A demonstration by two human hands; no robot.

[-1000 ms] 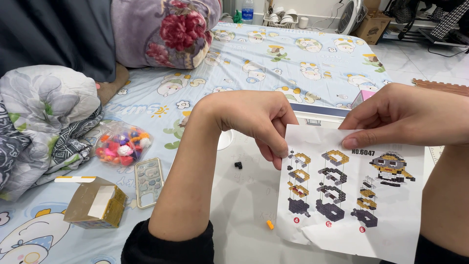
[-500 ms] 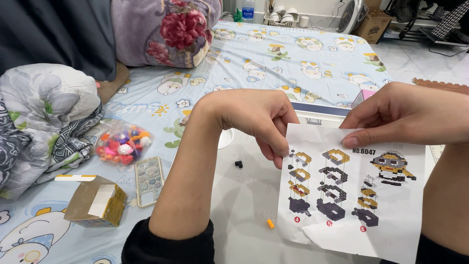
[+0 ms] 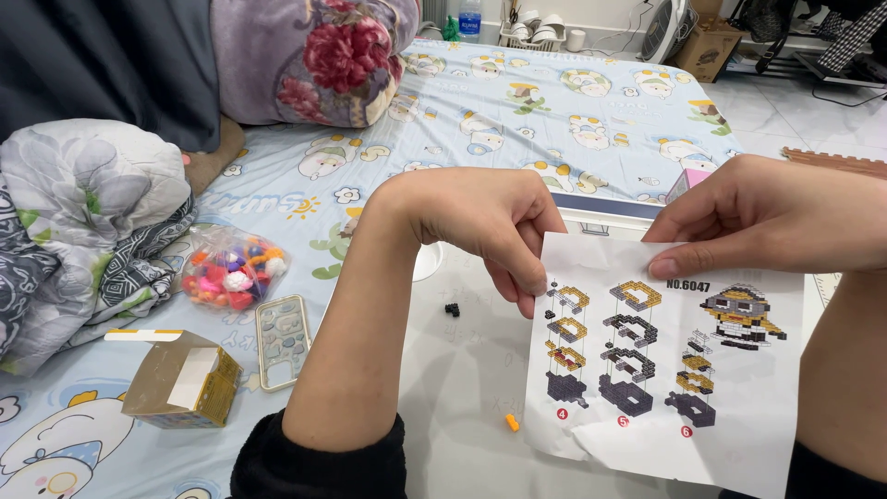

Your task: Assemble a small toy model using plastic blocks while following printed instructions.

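Instruction sheet: a white paper leaflet printed with numbered brick-assembly diagrams, held above a white tabletop at the lower right of the view. Left hand is bent at the wrist, fingers curled down and pinching the sheet's upper left edge. Right hand grips the upper right edge, thumb pressed on the printed face, fingers behind the paper. One small black brick and one orange brick lie loose on the tabletop, apart from the sheet. Left of the forearm lie a clear bag of coloured bricks, a transparent phone case and an open cardboard box, all on a cartoon-print bedsheet.
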